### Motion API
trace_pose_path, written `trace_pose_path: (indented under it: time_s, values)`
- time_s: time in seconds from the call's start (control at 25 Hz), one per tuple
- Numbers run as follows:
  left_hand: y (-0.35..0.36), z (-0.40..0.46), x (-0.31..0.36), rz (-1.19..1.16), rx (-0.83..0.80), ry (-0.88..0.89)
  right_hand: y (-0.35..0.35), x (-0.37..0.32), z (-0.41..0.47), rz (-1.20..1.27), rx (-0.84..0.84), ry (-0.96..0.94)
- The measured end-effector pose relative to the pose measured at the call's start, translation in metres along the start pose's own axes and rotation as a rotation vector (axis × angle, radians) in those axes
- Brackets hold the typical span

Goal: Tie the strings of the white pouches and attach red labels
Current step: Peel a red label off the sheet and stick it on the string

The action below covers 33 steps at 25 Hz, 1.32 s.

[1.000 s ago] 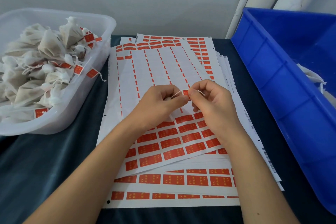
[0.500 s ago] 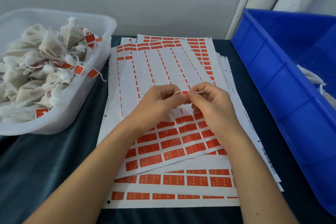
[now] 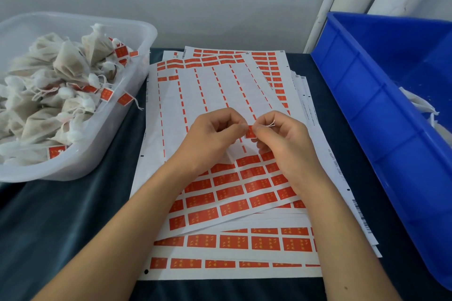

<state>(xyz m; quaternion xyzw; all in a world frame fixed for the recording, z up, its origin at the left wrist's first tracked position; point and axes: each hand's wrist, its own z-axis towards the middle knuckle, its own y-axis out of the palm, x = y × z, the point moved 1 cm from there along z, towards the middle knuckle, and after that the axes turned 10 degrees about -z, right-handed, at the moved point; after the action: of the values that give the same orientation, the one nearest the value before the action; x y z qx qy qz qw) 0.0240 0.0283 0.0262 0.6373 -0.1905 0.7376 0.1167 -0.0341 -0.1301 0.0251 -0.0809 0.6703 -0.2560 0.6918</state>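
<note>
Both my hands meet above the label sheets (image 3: 220, 193) in the middle of the table. My left hand (image 3: 212, 137) and my right hand (image 3: 283, 139) pinch a small red label (image 3: 250, 132) between their fingertips. The label is folded onto a thin white string (image 3: 269, 124), whose ends poke out above my right fingers. The pouch on that string is hidden under my hands. Several finished white pouches (image 3: 49, 85) with red labels fill the clear tub at the left.
A clear plastic tub (image 3: 137, 32) stands at the left on the dark blue cloth (image 3: 61, 227). A big blue crate (image 3: 381, 115) stands at the right with white pouches (image 3: 420, 105) inside. A stack of partly peeled sheets lies between them. A wall rises behind.
My fingertips have closed tighter on the red label. The string loop seen earlier between my hands has flattened; only its ends now show above my right fingers.
</note>
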Motion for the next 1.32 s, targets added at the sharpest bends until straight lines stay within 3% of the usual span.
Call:
trace_pose_path:
  time_s: [0.6, 0.96, 1.32]
  values:
    - [-0.002, -0.001, -0.006, 0.012, 0.021, 0.032, 0.001, 0.005, 0.002, -0.051, 0.030, -0.072]
    - [-0.024, -0.006, -0.014, 0.611, 0.029, 0.054, 0.001, 0.018, 0.008, -0.084, 0.169, -0.029]
    - [-0.034, -0.009, 0.002, 0.601, 0.184, 0.130, 0.001, 0.017, 0.004, -0.131, 0.091, -0.051]
